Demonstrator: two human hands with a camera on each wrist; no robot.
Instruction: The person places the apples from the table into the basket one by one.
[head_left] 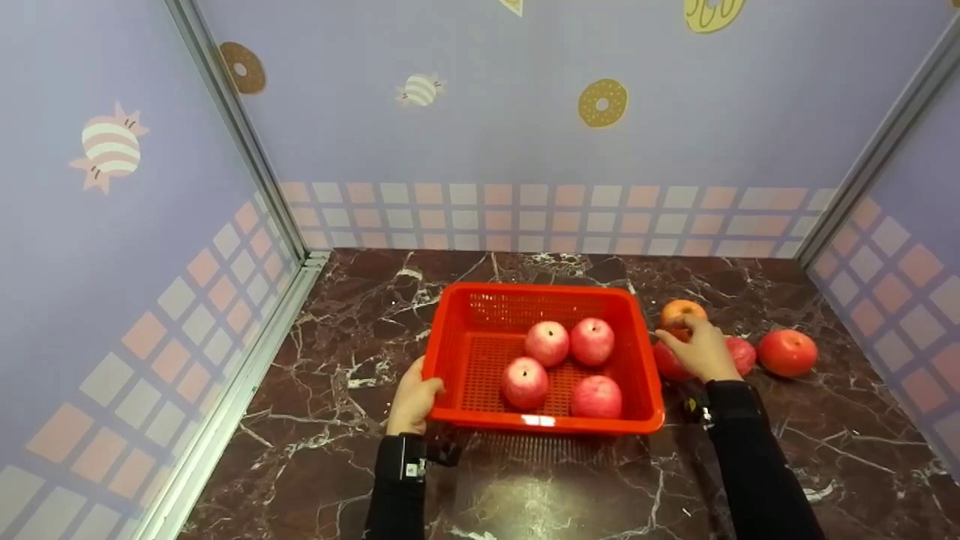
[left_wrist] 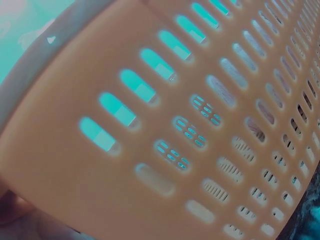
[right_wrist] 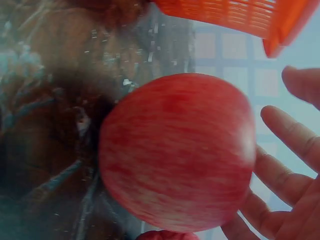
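Your L hand [head_left: 413, 399] grips the basket [head_left: 487, 419]; hold it steady. R hand [head_left: 703, 352] is spread, nothing held: cup the apple [right_wrist: 177, 152] w/ all fingers b4 lifting.

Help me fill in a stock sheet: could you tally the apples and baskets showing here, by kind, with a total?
Apples: 8 in sight (4 inside the basket, 4 outside it)
Baskets: 1
Total: 9 in sight; the right hand may hide more fruit.
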